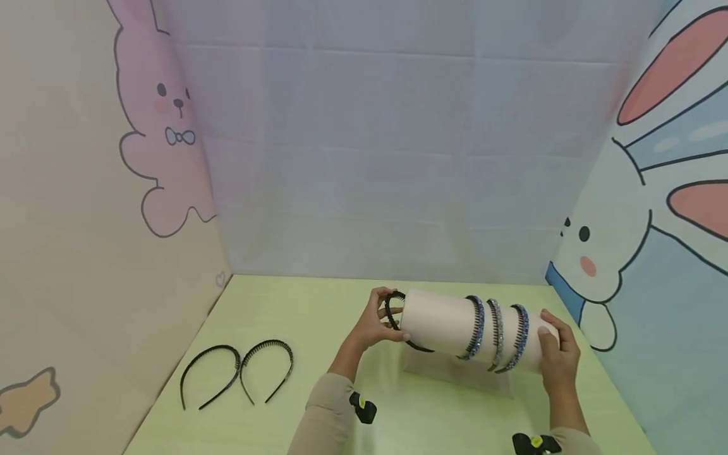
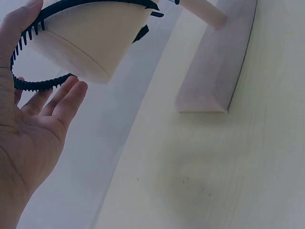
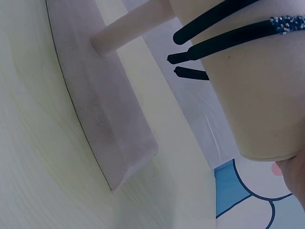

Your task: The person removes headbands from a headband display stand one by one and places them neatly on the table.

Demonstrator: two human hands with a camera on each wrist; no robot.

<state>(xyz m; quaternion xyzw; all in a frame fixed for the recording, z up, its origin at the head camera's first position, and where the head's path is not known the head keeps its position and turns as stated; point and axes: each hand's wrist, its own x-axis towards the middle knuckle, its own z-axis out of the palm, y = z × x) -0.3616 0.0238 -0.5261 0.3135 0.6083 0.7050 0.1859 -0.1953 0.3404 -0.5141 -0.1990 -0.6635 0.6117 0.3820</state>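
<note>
My left hand (image 1: 370, 323) holds a black toothed headband (image 2: 40, 86) at the left end of a pale cylindrical headband stand (image 1: 438, 316). The thumb lies along its upper side and the fingers touch the lower part, while the band arches around the cylinder's end. My right hand (image 1: 560, 355) grips the cylinder's opposite end, thumb in front; only a bit of this hand shows in the right wrist view. Between the hands, two blue glittery headbands (image 1: 520, 338) and a silvery one (image 1: 498, 335) circle the cylinder. Their dark tips stick out below it in the right wrist view.
The stand's whitish base (image 3: 105, 124) sits on the light green table (image 1: 318, 404), joined to the cylinder by a short post (image 3: 133, 26). Two more dark headbands (image 1: 270, 342) lie side by side at the table's left. Walls with cartoon rabbits (image 1: 603, 253) enclose the back and sides.
</note>
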